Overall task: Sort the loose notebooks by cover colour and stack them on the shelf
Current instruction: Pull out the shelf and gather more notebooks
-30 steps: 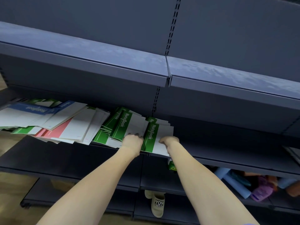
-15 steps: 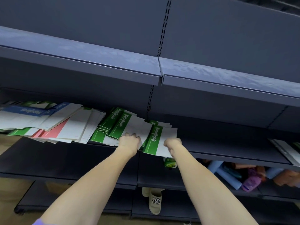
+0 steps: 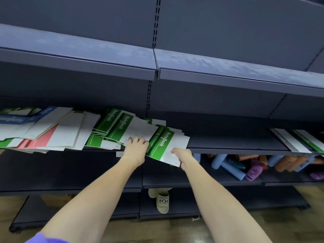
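Green-and-white notebooks marked "NoteBook" lie on the dark shelf (image 3: pixel 228 142). My right hand (image 3: pixel 182 156) grips the near corner of a small green stack (image 3: pixel 168 146) that overhangs the shelf's front edge. My left hand (image 3: pixel 135 146) rests with curled fingers on the near edge of a second fanned green pile (image 3: pixel 122 127) just left of it. Further left lies a jumbled heap of mixed notebooks (image 3: pixel 43 130) with blue, red, green and white covers.
An upper shelf (image 3: pixel 157 65) juts out above the notebooks. More green-and-white notebooks (image 3: pixel 298 141) lie at the far right of the same shelf. Below, rolled blue and orange items (image 3: pixel 233 165) fill the lower shelf. A beige slipper (image 3: pixel 162 201) shows near the floor.
My right hand has pulled its green stack toward me and to the right, so it now overhangs the shelf edge. My left hand stays on the fanned green pile.
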